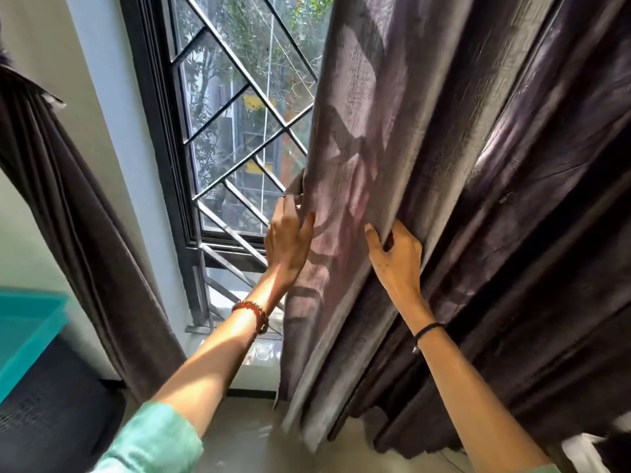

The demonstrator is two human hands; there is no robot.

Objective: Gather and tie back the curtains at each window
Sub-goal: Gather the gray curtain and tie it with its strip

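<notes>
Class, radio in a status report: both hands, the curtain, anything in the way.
Left hand grips the curtain by its leading edge. Right hand pinches a fold. Partly drawn aside, not yet tied. Nothing seen blocking.

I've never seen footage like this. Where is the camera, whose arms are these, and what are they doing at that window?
No machine here: a person wears one wide-angle camera on the head, so you look forward and down along their own arms. The left hand grips the leading edge of the dark curtain; the right hand pinches a fold further in, apparently to gather it. Behind is the window with a metal grille. Another curtain hangs bunched at the left, above a teal bin.
</notes>
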